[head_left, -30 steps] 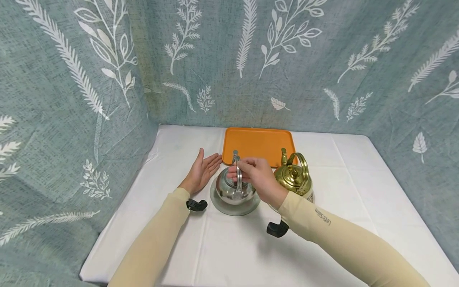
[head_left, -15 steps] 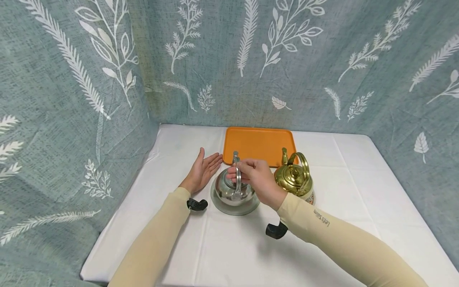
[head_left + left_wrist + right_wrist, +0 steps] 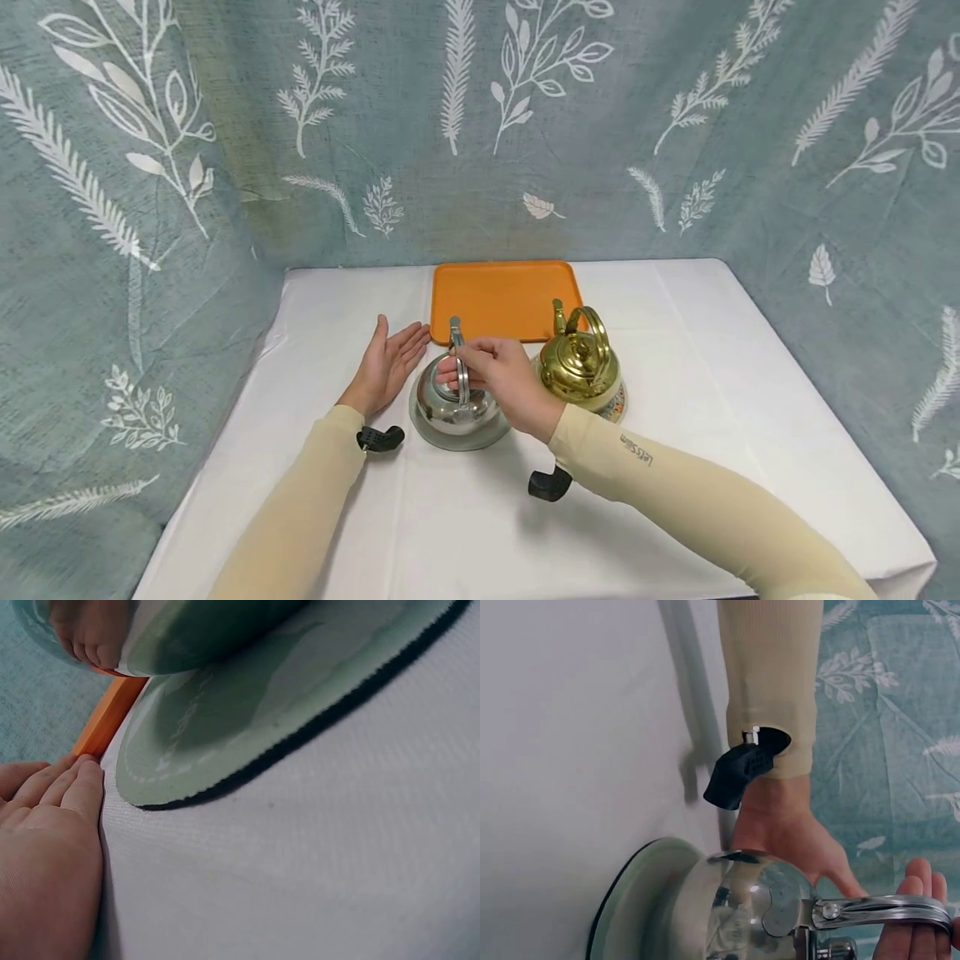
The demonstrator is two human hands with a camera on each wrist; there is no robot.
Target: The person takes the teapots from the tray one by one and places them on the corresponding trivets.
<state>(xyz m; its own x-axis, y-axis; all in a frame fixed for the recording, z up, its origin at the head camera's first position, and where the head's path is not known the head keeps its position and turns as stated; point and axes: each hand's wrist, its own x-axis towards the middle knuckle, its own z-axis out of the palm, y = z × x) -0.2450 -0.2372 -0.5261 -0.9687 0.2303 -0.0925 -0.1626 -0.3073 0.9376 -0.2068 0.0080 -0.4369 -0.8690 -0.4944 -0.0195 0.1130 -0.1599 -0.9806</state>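
A silver kettle [image 3: 454,415] with an upright loop handle is at a round grey-green mat [image 3: 459,444], its spout towards the back. My right hand [image 3: 510,377] holds the handle; in the right wrist view the fingers [image 3: 911,941] pass through the loop [image 3: 885,907]. Whether the kettle's base touches the mat I cannot tell. My left hand [image 3: 387,367] lies left of the kettle, palm turned towards it, fingers straight. Its fingertips are at the near left corner of an orange tray [image 3: 502,300], and the left wrist view shows them against the tray's edge [image 3: 112,716].
A gold kettle [image 3: 579,371] stands on a patterned mat [image 3: 617,406], close to the right of my right hand. White cloth [image 3: 675,350] covers the table. Leaf-patterned curtains [image 3: 420,125] rise along the back and sides. A black wrist camera [image 3: 551,483] hangs below my right wrist.
The head view has turned slightly to the right, so everything appears further left. Both hands keep their places, the right one still gripping the silver kettle's handle.
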